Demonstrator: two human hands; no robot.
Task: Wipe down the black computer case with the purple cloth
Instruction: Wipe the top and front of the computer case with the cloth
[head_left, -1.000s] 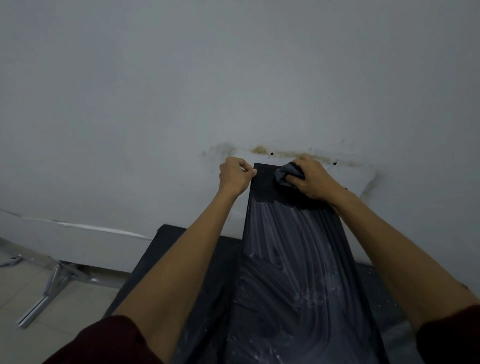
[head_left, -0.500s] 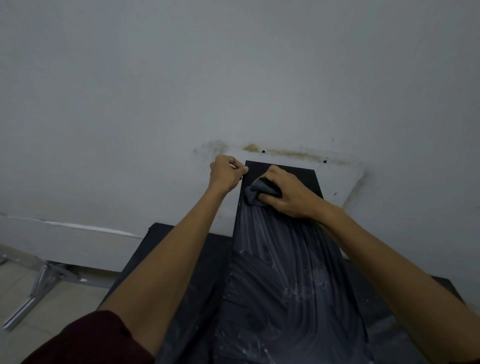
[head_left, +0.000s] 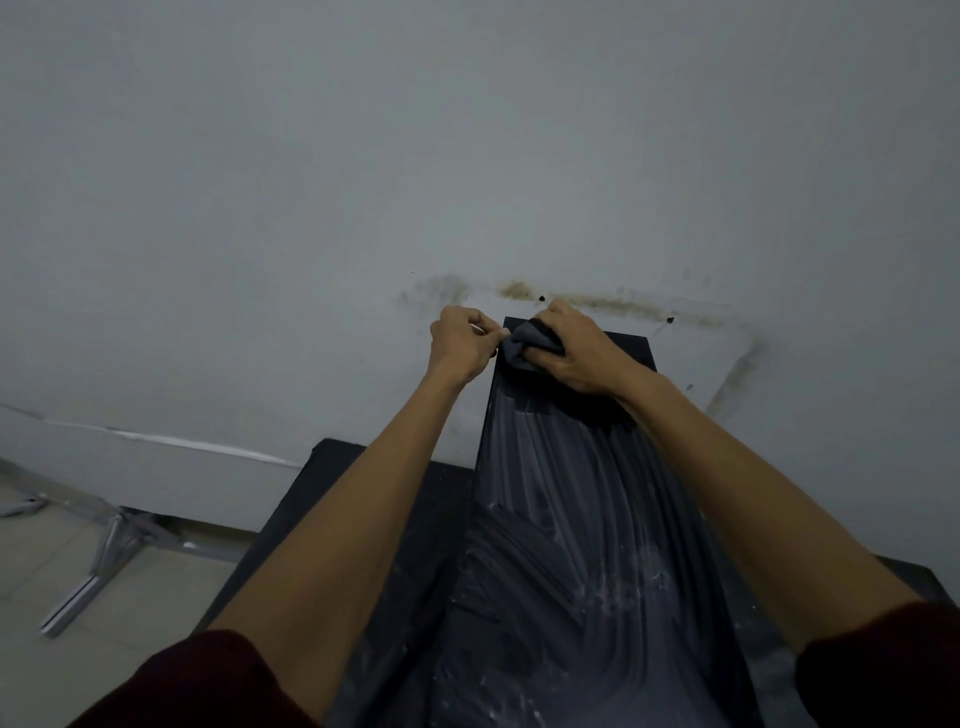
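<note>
Two hands: left hand (head_left: 461, 347) curled at the far left edge of the black computer case (head_left: 571, 499), grasp unclear; right hand (head_left: 584, 356) clutches the purple cloth (head_left: 525, 347).
Cloth position: bunched on the case's far left corner.
Case surface: pale dust streaks.
Support: dark worktop (head_left: 332, 483).
Room: stained grey wall (head_left: 467, 156); tiled floor (head_left: 62, 566).

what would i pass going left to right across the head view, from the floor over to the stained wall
metal frame leg → left hand → purple cloth → right hand → bare far corner of the black computer case → dark wall stain
</note>
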